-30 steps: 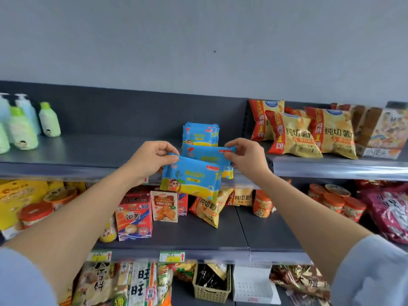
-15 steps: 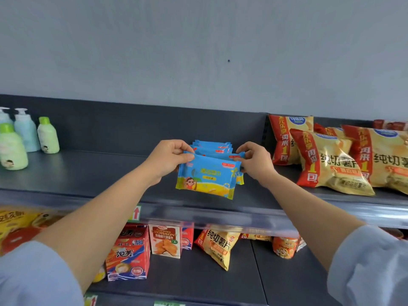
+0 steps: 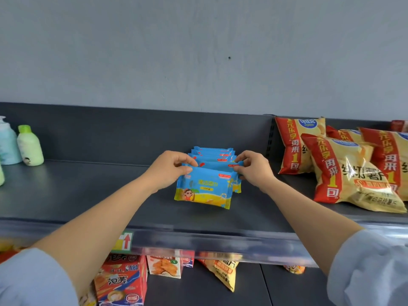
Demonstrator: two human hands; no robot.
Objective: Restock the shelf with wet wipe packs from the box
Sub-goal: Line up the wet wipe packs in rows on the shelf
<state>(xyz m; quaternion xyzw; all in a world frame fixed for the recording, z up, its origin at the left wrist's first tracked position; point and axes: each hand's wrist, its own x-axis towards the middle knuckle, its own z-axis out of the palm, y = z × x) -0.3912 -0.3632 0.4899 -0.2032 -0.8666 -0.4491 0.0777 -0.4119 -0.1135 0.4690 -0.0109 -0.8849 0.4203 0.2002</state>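
1. We judge the front wet wipe pack is being stood upright on the metal shelf, touching the row of packs behind it. Placement looks nearly done.
2. Our left hand and right hand pinch its top corners. Next, we release gently so it doesn't topple.
3. Glossy, soft blue film; crinkly chip bags right of the row.

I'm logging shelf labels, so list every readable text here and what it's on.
"NBA": red carton.
"泡芙": same carton.
"再来 1包": red band of the chip bag.
Red arrow, no words: shelf-edge tag.
Print on the front wet wipe pack, pinched by the left hand and right hand: too blurred to read.
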